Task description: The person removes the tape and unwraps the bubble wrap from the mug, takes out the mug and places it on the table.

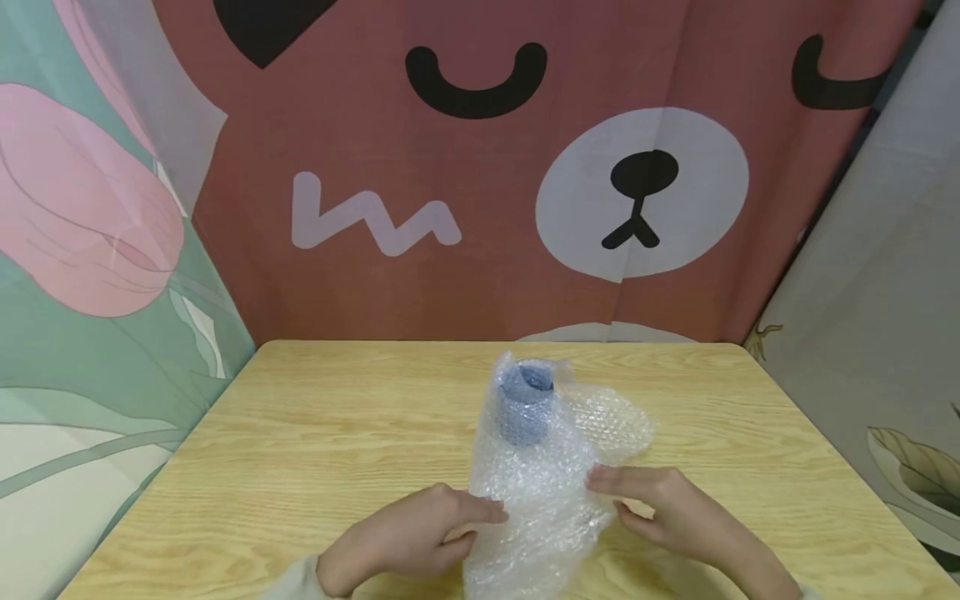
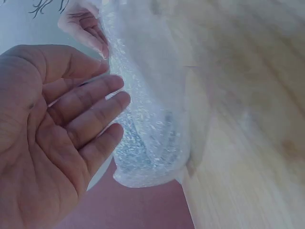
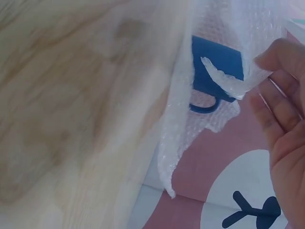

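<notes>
A blue mug [image 1: 525,408] sits inside a loose wrapping of clear bubble wrap [image 1: 536,500], its opening showing through the film. The mug's handle [image 3: 206,107] appears in the right wrist view. My left hand [image 1: 412,529] is at the wrap's near left side, its fingers loosely bent and index fingertip on the plastic. At the right side, my right hand [image 1: 671,508] touches the wrap with its forefinger, the thumb apart below.
The bubble wrap's loose flap [image 1: 611,421] spreads to the right of the mug. A wood-grain table [image 1: 322,425] lies beneath everything. Printed curtains [image 1: 375,292] hang at the back and on both sides.
</notes>
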A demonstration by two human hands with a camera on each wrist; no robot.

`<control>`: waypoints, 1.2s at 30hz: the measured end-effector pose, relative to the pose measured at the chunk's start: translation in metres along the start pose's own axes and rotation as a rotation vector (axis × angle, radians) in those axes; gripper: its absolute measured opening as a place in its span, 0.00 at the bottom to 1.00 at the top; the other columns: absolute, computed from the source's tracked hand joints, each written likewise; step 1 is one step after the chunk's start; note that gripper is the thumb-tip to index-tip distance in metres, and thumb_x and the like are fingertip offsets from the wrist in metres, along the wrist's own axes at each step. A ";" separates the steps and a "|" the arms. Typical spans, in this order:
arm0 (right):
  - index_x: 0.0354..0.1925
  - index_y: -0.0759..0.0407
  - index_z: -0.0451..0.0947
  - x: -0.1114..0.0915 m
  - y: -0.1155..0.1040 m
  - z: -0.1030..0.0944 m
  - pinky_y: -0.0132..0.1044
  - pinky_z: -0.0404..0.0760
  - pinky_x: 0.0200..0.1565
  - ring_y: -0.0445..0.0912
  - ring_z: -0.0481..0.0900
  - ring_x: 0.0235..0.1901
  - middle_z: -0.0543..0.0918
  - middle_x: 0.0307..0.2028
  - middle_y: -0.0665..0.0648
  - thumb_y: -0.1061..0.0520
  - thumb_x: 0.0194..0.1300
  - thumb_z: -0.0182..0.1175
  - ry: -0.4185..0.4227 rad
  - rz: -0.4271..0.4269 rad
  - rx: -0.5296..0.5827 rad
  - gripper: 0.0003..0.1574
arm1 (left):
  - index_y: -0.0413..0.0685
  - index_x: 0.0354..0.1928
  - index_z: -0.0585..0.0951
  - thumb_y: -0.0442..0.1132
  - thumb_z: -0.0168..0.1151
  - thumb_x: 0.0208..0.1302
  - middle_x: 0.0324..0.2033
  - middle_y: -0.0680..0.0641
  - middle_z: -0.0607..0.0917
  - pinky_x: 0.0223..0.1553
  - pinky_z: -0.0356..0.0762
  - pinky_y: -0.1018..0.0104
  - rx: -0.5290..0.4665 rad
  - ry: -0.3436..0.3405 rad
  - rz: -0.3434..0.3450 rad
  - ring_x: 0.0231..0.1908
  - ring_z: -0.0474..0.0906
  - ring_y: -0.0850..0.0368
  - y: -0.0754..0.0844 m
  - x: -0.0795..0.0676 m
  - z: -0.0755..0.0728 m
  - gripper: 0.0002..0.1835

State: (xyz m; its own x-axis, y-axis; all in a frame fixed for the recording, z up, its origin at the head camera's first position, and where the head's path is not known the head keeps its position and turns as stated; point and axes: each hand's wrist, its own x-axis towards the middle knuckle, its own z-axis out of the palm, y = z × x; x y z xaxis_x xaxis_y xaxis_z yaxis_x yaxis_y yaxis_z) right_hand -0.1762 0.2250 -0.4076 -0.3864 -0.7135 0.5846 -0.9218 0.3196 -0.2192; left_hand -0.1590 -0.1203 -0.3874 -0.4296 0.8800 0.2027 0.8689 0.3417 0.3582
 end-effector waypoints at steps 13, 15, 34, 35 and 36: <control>0.55 0.57 0.81 0.015 -0.006 -0.010 0.27 0.71 0.56 0.50 0.81 0.50 0.83 0.51 0.56 0.67 0.48 0.70 0.023 0.053 0.075 0.32 | 0.35 0.59 0.77 0.31 0.55 0.67 0.57 0.42 0.79 0.60 0.67 0.68 -0.048 0.152 -0.058 0.59 0.72 0.56 0.009 0.030 -0.006 0.19; 0.55 0.58 0.81 0.016 -0.006 -0.010 0.27 0.71 0.56 0.51 0.81 0.50 0.83 0.51 0.56 0.66 0.48 0.72 0.042 0.036 0.083 0.32 | 0.34 0.59 0.77 0.32 0.55 0.67 0.57 0.42 0.79 0.60 0.67 0.67 -0.048 0.180 -0.054 0.59 0.72 0.56 0.010 0.034 -0.008 0.19; 0.61 0.60 0.76 0.027 0.038 -0.006 0.38 0.76 0.53 0.51 0.76 0.56 0.79 0.57 0.57 0.61 0.67 0.62 0.226 0.509 -0.001 0.24 | 0.34 0.64 0.72 0.43 0.58 0.69 0.62 0.38 0.74 0.63 0.64 0.62 0.053 0.268 -0.072 0.64 0.67 0.52 0.031 0.060 -0.013 0.26; 0.61 0.61 0.75 0.028 0.041 -0.005 0.43 0.77 0.54 0.54 0.76 0.56 0.79 0.57 0.58 0.59 0.67 0.62 0.219 0.521 -0.013 0.25 | 0.34 0.64 0.71 0.44 0.58 0.69 0.62 0.38 0.73 0.63 0.64 0.61 0.060 0.264 -0.073 0.64 0.66 0.52 0.032 0.061 -0.012 0.28; 0.62 0.62 0.75 0.029 0.044 -0.004 0.48 0.76 0.54 0.56 0.75 0.56 0.78 0.57 0.59 0.58 0.67 0.62 0.211 0.532 -0.024 0.26 | 0.34 0.65 0.71 0.46 0.58 0.69 0.63 0.38 0.73 0.64 0.63 0.60 0.068 0.259 -0.076 0.65 0.66 0.52 0.034 0.061 -0.011 0.29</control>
State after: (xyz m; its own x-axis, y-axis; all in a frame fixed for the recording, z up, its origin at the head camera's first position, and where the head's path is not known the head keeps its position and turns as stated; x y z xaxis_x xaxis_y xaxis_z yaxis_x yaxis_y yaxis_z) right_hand -0.2276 0.2208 -0.3973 -0.7803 -0.3111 0.5425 -0.6002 0.6164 -0.5097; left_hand -0.1586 -0.0588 -0.3525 -0.5348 0.7405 0.4070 0.8427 0.4322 0.3210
